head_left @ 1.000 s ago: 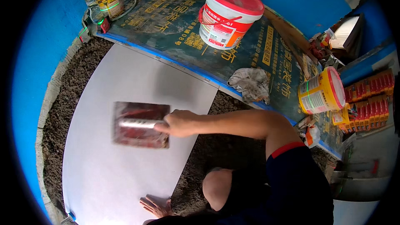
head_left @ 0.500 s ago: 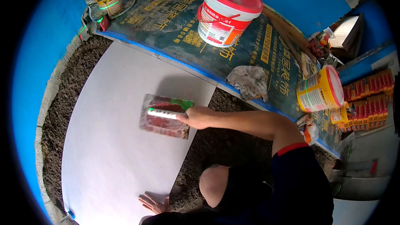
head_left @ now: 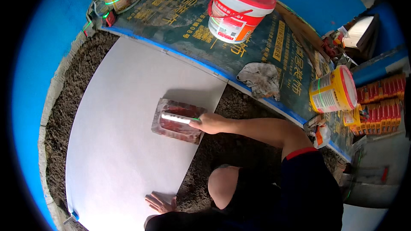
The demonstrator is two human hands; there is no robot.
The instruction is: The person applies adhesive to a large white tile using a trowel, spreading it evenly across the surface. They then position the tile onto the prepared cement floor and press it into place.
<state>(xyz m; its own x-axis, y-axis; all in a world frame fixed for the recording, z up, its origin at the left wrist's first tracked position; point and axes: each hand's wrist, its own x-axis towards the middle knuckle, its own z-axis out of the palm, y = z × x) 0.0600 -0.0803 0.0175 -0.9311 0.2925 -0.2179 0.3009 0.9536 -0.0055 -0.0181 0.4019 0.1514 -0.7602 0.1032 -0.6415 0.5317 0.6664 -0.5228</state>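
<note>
The right fingers (head_left: 207,121) are curled; the left fingers (head_left: 154,202) splay flat.

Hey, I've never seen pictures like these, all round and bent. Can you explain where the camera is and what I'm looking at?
There's no robot, just a person working bare-handed. The view comes from a fisheye camera worn on the head, looking down, so straight edges curve.

The right hand grips the white handle of a flat, rectangular, reddish-brown hand tool over a large, smooth, pale slab; I can't tell whether the tool touches it. The left hand rests on the slab, fingers spread.

Dark, crumbly material borders the slab. Beyond, a dark green printed sheet carries a white bucket with a red lid, a crumpled greyish cloth and a yellow plastic bucket.
</note>
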